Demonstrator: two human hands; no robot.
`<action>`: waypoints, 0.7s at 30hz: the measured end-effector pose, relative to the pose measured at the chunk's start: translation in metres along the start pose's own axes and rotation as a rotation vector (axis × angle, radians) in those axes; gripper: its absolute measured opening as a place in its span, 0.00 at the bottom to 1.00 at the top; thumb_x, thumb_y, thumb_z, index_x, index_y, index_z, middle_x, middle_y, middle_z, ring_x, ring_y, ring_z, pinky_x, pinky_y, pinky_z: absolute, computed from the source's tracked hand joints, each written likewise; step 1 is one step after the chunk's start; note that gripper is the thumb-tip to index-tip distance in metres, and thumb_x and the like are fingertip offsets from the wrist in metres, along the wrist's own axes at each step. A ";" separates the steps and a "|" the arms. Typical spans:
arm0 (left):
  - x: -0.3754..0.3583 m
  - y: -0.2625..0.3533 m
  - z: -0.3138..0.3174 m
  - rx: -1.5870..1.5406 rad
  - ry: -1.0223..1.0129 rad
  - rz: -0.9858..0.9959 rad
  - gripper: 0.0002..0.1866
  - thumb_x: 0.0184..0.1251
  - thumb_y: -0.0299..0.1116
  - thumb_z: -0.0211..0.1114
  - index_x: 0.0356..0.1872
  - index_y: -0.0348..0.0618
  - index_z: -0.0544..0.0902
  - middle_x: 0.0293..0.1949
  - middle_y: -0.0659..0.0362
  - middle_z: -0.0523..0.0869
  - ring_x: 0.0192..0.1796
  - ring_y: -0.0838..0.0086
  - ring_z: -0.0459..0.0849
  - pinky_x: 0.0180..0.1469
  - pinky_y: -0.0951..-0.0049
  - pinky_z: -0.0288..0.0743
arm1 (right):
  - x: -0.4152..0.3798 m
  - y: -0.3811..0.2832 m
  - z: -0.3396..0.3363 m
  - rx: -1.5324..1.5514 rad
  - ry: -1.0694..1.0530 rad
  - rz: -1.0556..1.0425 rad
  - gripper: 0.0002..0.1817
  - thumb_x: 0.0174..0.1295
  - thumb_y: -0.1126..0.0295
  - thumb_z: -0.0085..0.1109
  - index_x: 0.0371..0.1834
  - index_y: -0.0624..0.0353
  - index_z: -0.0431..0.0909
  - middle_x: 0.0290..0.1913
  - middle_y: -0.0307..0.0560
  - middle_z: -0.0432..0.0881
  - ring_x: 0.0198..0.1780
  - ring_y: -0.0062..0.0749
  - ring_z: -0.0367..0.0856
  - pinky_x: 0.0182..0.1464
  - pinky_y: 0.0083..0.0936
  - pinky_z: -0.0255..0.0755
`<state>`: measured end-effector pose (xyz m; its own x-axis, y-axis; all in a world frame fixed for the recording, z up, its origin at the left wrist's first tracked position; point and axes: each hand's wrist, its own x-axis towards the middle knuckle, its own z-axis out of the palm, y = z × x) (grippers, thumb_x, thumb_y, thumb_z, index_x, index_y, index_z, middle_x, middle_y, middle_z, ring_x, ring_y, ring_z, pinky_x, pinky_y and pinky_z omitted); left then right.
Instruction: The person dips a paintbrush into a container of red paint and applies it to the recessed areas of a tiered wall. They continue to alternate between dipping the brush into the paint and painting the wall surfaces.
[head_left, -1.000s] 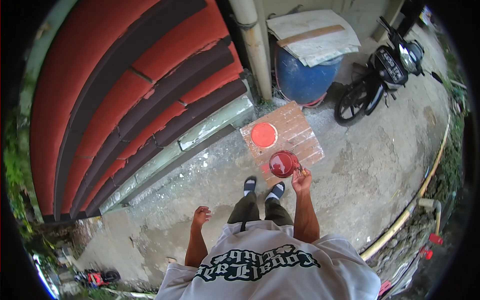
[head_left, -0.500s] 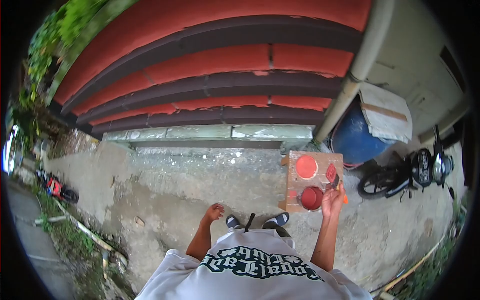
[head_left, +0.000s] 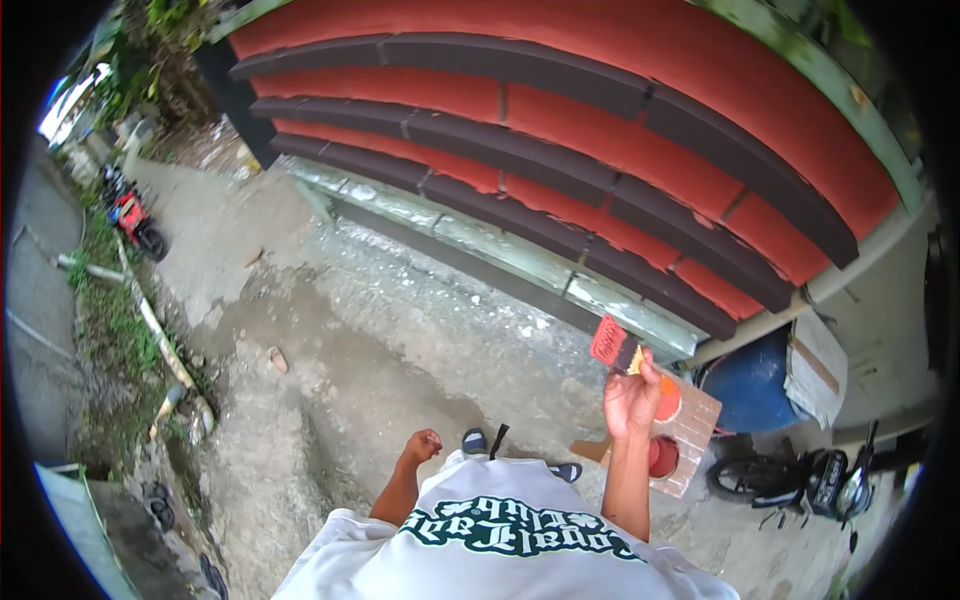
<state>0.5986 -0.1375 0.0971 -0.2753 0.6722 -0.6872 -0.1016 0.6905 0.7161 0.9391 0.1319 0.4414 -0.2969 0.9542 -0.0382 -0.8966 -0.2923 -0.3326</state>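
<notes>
My right hand (head_left: 630, 405) is closed around a paintbrush (head_left: 627, 356), raised in front of the low wall. The brush has a flat, red, patterned end, a dark band and a yellowish part by my fingers; its handle is mostly hidden in my palm. Behind this forearm stands a small wooden table (head_left: 700, 418). On it are a round orange-red lid or dish (head_left: 668, 402) and a can of dark red paint (head_left: 662, 457), both partly covered by my arm. My left hand (head_left: 425, 444) hangs at my side with loosely curled fingers and nothing visible in it.
The wall ahead has red panels (head_left: 560, 130) and dark brown slats (head_left: 520, 155) above a pale green ledge (head_left: 460, 230). At right are a blue barrel (head_left: 745, 380) and a parked motorcycle (head_left: 820, 480). A red motorcycle (head_left: 130, 215) stands far left.
My right hand has lifted the brush away from the table toward the wall. The view has turned left, so the wall now slants and the table sits lower, behind my forearm.
</notes>
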 end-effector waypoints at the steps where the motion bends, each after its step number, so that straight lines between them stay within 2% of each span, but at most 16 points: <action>1: -0.008 -0.007 -0.015 0.003 0.016 -0.026 0.06 0.61 0.17 0.67 0.34 0.41 0.84 0.30 0.56 0.90 0.32 0.72 0.88 0.36 0.71 0.83 | 0.006 0.021 0.009 0.002 -0.017 0.036 0.09 0.69 0.74 0.64 0.48 0.50 0.77 0.53 0.43 0.88 0.51 0.32 0.91 0.46 0.29 0.93; 3: -0.020 -0.018 -0.041 0.007 0.044 -0.076 0.07 0.61 0.15 0.66 0.34 0.41 0.86 0.30 0.55 0.91 0.32 0.72 0.88 0.37 0.71 0.83 | 0.015 0.061 0.032 -0.040 -0.028 0.085 0.09 0.69 0.74 0.64 0.48 0.50 0.76 0.53 0.44 0.88 0.51 0.32 0.90 0.47 0.30 0.93; 6: -0.027 -0.052 -0.079 -0.217 0.058 -0.029 0.09 0.61 0.13 0.63 0.34 0.39 0.87 0.33 0.54 0.92 0.32 0.72 0.88 0.37 0.73 0.84 | 0.022 0.113 0.052 -0.091 -0.062 0.154 0.10 0.69 0.73 0.63 0.49 0.49 0.75 0.54 0.47 0.87 0.53 0.36 0.90 0.49 0.32 0.93; 8: -0.042 -0.056 -0.090 -0.286 0.145 -0.013 0.10 0.62 0.12 0.62 0.36 0.38 0.87 0.33 0.54 0.91 0.32 0.72 0.89 0.36 0.74 0.83 | 0.026 0.143 0.063 -0.138 -0.072 0.198 0.10 0.69 0.73 0.62 0.50 0.49 0.74 0.55 0.49 0.86 0.53 0.38 0.90 0.49 0.33 0.93; 12: -0.061 -0.073 -0.095 -0.370 0.297 -0.020 0.13 0.64 0.13 0.56 0.41 0.38 0.86 0.30 0.56 0.89 0.31 0.73 0.87 0.34 0.74 0.82 | 0.036 0.190 0.085 -0.186 -0.136 0.320 0.10 0.69 0.73 0.61 0.49 0.50 0.74 0.54 0.50 0.85 0.53 0.39 0.89 0.47 0.34 0.93; 15: -0.068 -0.106 -0.088 -0.437 0.379 -0.049 0.14 0.67 0.16 0.53 0.44 0.40 0.85 0.26 0.60 0.84 0.28 0.74 0.85 0.32 0.72 0.80 | 0.047 0.222 0.091 -0.265 -0.185 0.331 0.09 0.69 0.72 0.60 0.50 0.51 0.73 0.53 0.51 0.85 0.52 0.38 0.89 0.46 0.34 0.93; 18: -0.078 -0.140 -0.085 -0.502 0.432 0.037 0.13 0.70 0.19 0.51 0.44 0.41 0.85 0.25 0.61 0.82 0.25 0.75 0.83 0.30 0.72 0.78 | 0.055 0.254 0.109 -0.331 -0.166 0.314 0.10 0.69 0.72 0.60 0.50 0.52 0.73 0.51 0.46 0.85 0.47 0.33 0.90 0.43 0.28 0.93; 19: -0.084 -0.143 -0.086 -0.481 0.459 0.045 0.09 0.74 0.21 0.55 0.47 0.38 0.83 0.25 0.64 0.79 0.24 0.80 0.75 0.27 0.75 0.72 | 0.060 0.265 0.112 -0.349 -0.178 0.322 0.10 0.69 0.71 0.59 0.51 0.51 0.73 0.51 0.46 0.85 0.47 0.32 0.89 0.43 0.28 0.92; 21: -0.095 -0.148 -0.091 -0.434 0.483 0.020 0.09 0.74 0.21 0.55 0.46 0.38 0.83 0.24 0.64 0.78 0.23 0.80 0.75 0.27 0.75 0.71 | 0.071 0.285 0.120 -0.351 -0.187 0.346 0.10 0.69 0.71 0.59 0.51 0.51 0.73 0.50 0.46 0.85 0.47 0.32 0.89 0.43 0.28 0.92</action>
<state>0.5528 -0.3276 0.0673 -0.6699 0.4185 -0.6133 -0.4412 0.4401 0.7821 0.6227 0.1090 0.4565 -0.6384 0.7685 -0.0433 -0.5814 -0.5184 -0.6271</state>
